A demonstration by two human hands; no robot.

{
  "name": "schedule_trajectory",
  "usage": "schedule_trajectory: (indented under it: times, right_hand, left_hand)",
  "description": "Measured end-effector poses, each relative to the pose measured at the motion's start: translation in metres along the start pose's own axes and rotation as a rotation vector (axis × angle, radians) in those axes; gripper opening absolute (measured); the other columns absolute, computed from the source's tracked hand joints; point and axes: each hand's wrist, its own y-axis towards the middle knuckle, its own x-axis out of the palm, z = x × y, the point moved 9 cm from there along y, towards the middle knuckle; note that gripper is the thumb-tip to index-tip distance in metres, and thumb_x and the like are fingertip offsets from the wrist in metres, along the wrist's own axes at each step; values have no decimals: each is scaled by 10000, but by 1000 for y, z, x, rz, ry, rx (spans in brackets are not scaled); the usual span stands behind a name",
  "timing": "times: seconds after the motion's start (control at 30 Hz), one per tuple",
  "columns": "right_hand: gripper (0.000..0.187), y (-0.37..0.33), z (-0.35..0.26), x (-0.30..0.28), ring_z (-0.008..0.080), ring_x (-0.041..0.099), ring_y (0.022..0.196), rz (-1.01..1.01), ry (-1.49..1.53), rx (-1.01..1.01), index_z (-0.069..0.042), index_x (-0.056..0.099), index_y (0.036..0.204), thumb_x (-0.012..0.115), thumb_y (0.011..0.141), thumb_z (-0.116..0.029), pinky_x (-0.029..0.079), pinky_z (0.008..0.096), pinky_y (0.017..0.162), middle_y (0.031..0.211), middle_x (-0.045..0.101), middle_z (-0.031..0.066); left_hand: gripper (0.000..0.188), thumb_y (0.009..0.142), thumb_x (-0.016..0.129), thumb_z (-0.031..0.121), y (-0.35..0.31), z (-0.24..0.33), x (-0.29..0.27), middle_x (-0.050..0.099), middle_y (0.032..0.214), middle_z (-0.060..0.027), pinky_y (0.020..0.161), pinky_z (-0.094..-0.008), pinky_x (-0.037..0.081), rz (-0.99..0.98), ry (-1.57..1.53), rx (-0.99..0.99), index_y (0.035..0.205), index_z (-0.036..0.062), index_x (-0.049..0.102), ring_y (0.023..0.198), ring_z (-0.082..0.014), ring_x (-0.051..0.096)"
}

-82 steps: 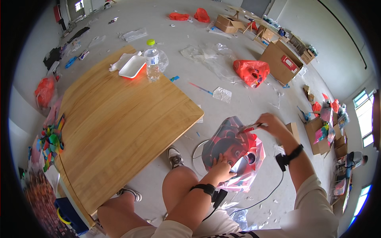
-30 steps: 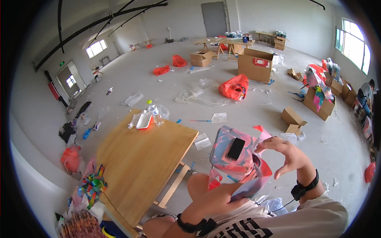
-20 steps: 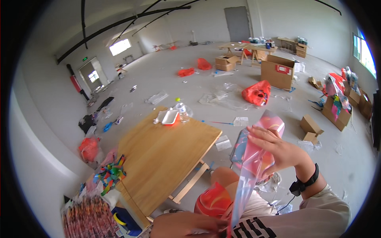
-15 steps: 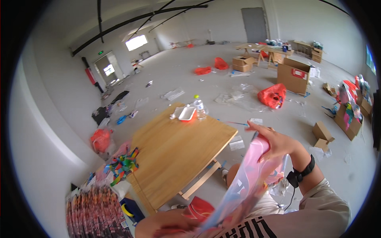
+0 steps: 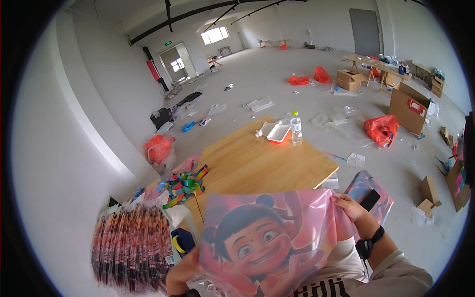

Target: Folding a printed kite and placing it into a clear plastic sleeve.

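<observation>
A thin pink plastic sheet (image 5: 267, 237) printed with a cartoon child's face is stretched out in front of me, above my lap. My right hand (image 5: 348, 207) pinches its upper right corner. My left hand (image 5: 185, 270) grips the left edge, its fingers partly hidden behind the film. Past my right wrist lies another printed sheet (image 5: 383, 203), blue and pink, with a black rectangular object (image 5: 370, 200) in front of it. The wooden table (image 5: 247, 163) stands just beyond the held sheet, which covers its near edge.
Left of me is a row of packed printed sheets (image 5: 131, 250), with rainbow ribbons (image 5: 185, 187) behind. A yellow ring (image 5: 177, 243) sits beside a dark blue object. A white tray (image 5: 278, 132) and a water bottle (image 5: 296, 129) stand on the table. A cardboard box (image 5: 408, 106) is farther right.
The sheet, earlier bunched and slanting under my raised right hand, now spreads wide with its print facing me. My right hand has lowered, and my left has come up to its edge. The view has shifted left.
</observation>
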Motion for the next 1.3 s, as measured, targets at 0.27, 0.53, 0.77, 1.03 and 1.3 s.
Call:
schedule_trajectory:
  times: [0.27, 0.53, 0.77, 1.03, 1.3]
  right_hand:
    - [345, 44, 22, -71, 139, 723, 962, 135, -149, 112, -1, 677, 1282, 663, 1071, -274, 591, 319, 870, 1107, 752, 50]
    - [219, 175, 7, -108, 117, 636, 828, 145, -1061, 61, -16, 744, 1041, 725, 941, -210, 538, 340, 737, 917, 731, 58]
    - [194, 286, 36, -147, 210, 674, 758, 197, -1299, -129, -32, 756, 934, 739, 895, -221, 547, 400, 705, 795, 710, 106]
    - [331, 350, 35, -128, 344, 753, 908, 318, -1381, -186, -82, 730, 1186, 753, 903, -250, 585, 434, 785, 1023, 770, 187]
    - [442, 367, 40, -94, 382, 711, 1100, 360, -1516, -116, -146, 668, 1307, 751, 880, -221, 531, 485, 989, 1094, 771, 154]
  left_hand:
    - [787, 961, 754, 52, 50, -100, -64, 724, 958, -18, 735, -249, 511, 243, 316, -132, 1633, 4, 347, 820, -90, 647]
    - [640, 954, 750, 138, 186, -101, -158, 730, 892, -101, 727, -328, 544, 555, 745, -59, 1516, -13, 484, 817, -187, 709]
    - [615, 953, 701, 201, 284, -165, -215, 755, 1066, -243, 883, -512, 564, 694, 963, -145, 1504, 16, 502, 1013, -432, 727]
    - [578, 970, 676, 194, 305, -140, -203, 659, 1338, -256, 1021, -542, 490, 891, 1157, -214, 1504, 53, 505, 1229, -448, 619]
    - [637, 952, 686, 220, 329, -146, -125, 507, 1526, -229, 1121, -598, 392, 649, 1645, 111, 1529, 60, 468, 1377, -440, 505]
